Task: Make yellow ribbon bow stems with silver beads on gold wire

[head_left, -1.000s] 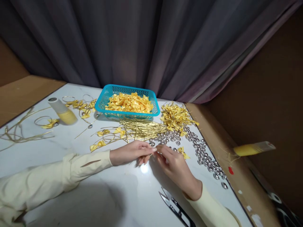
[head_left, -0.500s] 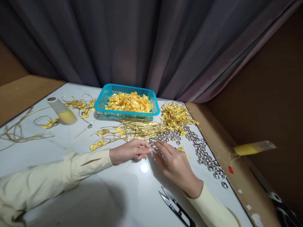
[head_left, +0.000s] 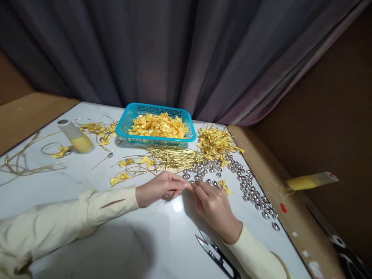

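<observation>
My left hand [head_left: 162, 186] is closed in a pinch over the white table [head_left: 162, 240]. The fingertips of my right hand [head_left: 214, 207] pinch right against those of the left. Whatever small thing lies between them is hidden; thin strands show below the left hand. Just beyond the fingers lie silver beads [head_left: 200, 169] and a bundle of gold wire stems [head_left: 177, 158]. One yellow ribbon bow [head_left: 224, 186] rests beside my right hand.
A blue basket [head_left: 157, 138] of yellow bows stands at the back. Right of it is a pile of yellow bows on gold wire [head_left: 216, 141]. Thread snips [head_left: 216, 255] lie near my right forearm. A yellow thread spool [head_left: 77, 137] stands left; another spool [head_left: 310, 181] lies right.
My right hand has come down and slightly left, its fingers closing from a looser pose to a pinch against my left fingertips. The left hand has barely moved.
</observation>
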`<state>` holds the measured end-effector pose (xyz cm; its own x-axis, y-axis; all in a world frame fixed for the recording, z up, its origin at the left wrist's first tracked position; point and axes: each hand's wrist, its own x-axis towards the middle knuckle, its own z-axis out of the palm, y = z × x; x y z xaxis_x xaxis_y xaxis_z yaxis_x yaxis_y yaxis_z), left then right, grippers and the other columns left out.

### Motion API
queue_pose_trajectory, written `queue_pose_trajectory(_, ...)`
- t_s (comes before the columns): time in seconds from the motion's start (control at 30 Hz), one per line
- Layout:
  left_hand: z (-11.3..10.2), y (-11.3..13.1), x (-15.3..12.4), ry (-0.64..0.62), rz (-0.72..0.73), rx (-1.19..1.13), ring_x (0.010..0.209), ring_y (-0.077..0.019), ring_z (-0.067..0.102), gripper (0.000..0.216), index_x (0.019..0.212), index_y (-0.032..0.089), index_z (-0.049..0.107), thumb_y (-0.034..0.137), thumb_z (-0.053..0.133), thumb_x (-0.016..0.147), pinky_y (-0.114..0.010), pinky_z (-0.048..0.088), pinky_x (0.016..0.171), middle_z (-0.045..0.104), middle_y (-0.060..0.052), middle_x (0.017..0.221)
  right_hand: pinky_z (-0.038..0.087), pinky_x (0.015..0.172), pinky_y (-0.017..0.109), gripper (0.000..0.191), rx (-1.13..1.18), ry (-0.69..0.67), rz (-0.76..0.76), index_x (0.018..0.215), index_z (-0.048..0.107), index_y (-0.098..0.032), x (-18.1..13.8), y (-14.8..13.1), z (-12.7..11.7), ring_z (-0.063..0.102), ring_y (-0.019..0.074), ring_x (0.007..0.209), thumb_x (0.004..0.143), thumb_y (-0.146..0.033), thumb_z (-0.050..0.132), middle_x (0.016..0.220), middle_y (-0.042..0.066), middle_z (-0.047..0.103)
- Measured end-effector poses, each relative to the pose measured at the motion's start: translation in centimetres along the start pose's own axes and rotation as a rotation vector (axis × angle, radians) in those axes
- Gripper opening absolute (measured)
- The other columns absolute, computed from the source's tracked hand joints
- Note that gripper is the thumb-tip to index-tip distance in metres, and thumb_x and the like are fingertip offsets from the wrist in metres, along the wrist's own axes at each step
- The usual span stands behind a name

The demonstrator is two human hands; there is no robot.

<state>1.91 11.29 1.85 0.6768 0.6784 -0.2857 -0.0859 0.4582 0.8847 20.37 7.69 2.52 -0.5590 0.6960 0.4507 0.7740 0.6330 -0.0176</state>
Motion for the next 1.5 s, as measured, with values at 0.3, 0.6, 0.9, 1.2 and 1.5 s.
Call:
queue_pose_trajectory(0.3,0.4,-0.5,0.1,0.055,-0.032,-0.231,0.041,-0.0015,0.016,0.031,0.094,0.008,0.071,0.032,0.068,0.074,-0.024,0.007,0.045,0.039,0.006,0.046,0.025,0.047,0.025,0.032,0.068,0.004,0.109,0.064,0.056,-0.016,-0.2,-0.3,0.1,0.045,0.0105,0.046,0.090,-0.014,0.038,0.057,0.002,0.056)
queue_pose_trajectory(0.6,0.5,-0.2,-0.2,0.139,0.071,-0.060,0.041,-0.0022,0.019,0.037,0.104,0.007,0.068,0.031,0.066,0.076,-0.024,0.010,0.044,0.058,-0.001,0.053,0.024,0.046,0.025,0.028,0.045,-0.011,0.070,0.063,0.053,-0.017,0.0,-0.5,-0.3,0.042,0.0110,0.043,0.080,-0.004,0.034,0.056,0.001,0.056)
queue_pose_trajectory(0.9,0.3,-0.3,0.0,0.144,0.063,-0.085,0.041,-0.0017,0.022,0.035,0.101,0.008,0.069,0.030,0.065,0.075,-0.023,0.009,0.044,0.054,0.001,0.051,0.024,0.044,0.023,0.028,-0.067,0.030,0.142,0.076,0.056,-0.015,0.1,0.6,-0.4,0.050,0.0105,0.047,0.092,-0.032,0.042,0.061,0.002,0.058)
queue_pose_trajectory(1.2,0.4,-0.3,-0.2,0.074,0.033,-0.106,0.040,-0.0015,0.023,0.032,0.102,0.008,0.069,0.028,0.063,0.078,-0.023,0.010,0.043,0.052,0.002,0.051,0.025,0.046,0.024,0.030,-0.132,-0.013,0.080,0.090,0.063,-0.014,0.0,0.5,0.6,0.050,0.0097,0.047,0.095,-0.018,0.034,0.065,0.002,0.060)
queue_pose_trajectory(1.5,0.2,-0.7,0.2,0.065,0.041,-0.170,0.040,-0.0005,0.022,0.032,0.104,0.010,0.068,0.027,0.064,0.077,-0.022,0.010,0.042,0.054,0.001,0.055,0.020,0.047,0.025,0.029,0.044,0.019,0.076,0.066,0.057,-0.015,-0.3,0.1,0.4,0.039,0.0095,0.043,0.087,-0.011,0.038,0.056,0.000,0.052)
